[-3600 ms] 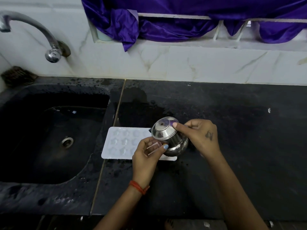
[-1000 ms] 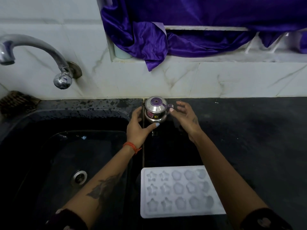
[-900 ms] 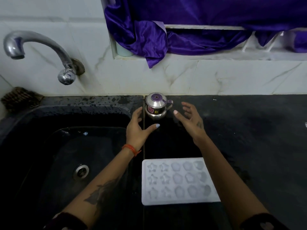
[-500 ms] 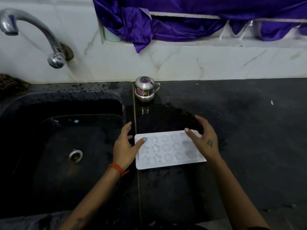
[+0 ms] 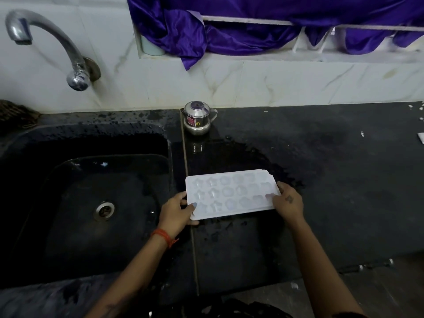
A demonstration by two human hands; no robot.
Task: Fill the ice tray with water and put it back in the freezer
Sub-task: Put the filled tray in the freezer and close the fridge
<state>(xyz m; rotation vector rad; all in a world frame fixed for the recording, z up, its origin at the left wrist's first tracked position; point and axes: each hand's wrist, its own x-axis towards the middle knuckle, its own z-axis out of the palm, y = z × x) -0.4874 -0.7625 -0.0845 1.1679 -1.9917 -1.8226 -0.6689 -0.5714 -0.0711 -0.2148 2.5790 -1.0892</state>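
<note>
Just right of center, the white tray point(image 5: 231, 193) lies on the dark counter point(image 5: 344, 180), beside the sink point(image 5: 91, 203). The left hand point(image 5: 175, 213) grips its left end, thumb on top and fingers curled under. The right hand point(image 5: 286, 201) pinches its right end. Above the tray, well apart, a steel pot point(image 5: 197, 118) stands by the wall. A tap point(image 5: 52, 42) curves at upper left; purple cloth point(image 5: 252, 24) hangs along the top.

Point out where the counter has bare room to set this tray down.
Bare counter lies right of the tray, out to the front edge. Bare too: the strip between tray and steel pot, though wet. The left is crowded: the sink starts right beside the left hand.
</note>
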